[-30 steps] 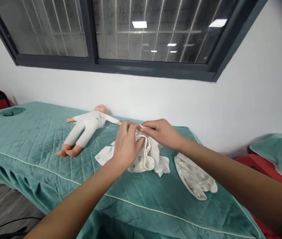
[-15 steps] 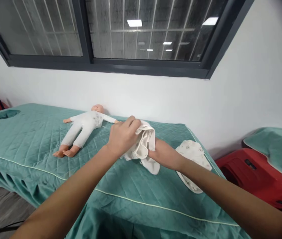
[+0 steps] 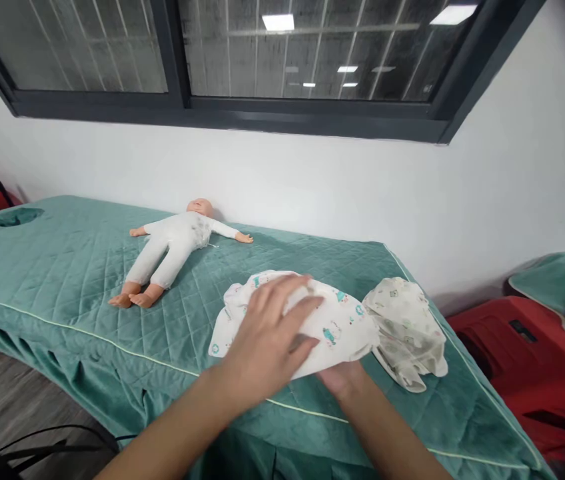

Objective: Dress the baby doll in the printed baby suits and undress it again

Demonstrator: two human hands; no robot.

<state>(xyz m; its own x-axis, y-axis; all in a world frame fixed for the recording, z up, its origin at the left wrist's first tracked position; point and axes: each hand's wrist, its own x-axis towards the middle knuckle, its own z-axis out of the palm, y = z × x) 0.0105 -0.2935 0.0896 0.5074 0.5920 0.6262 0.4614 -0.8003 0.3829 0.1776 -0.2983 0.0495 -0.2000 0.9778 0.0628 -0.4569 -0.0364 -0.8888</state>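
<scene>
A white baby garment (image 3: 335, 327) with teal and pink prints lies spread between my hands, just above the bed. Across its upper side rests my left hand (image 3: 275, 327), fingers apart and slightly bent. My right hand (image 3: 343, 377) holds the garment from below at its near edge; its fingers are hidden under the cloth. A second pale printed baby garment (image 3: 407, 330) lies crumpled to the right, touching or nearly touching the first. Farther left, a baby doll (image 3: 177, 243) in a white suit lies on its back, arms out and feet bare.
The bed (image 3: 77, 267) has a green quilted cover and a face hole (image 3: 16, 217) at far left. Behind it are a white wall and a dark-framed window (image 3: 307, 113). Red plastic chairs (image 3: 517, 353) stand at right. Black cables (image 3: 57, 440) show at lower left.
The bunched garment has been opened out, with its printed side now showing. My left hand has gone from gripping it to lying over it; my right hand has moved underneath.
</scene>
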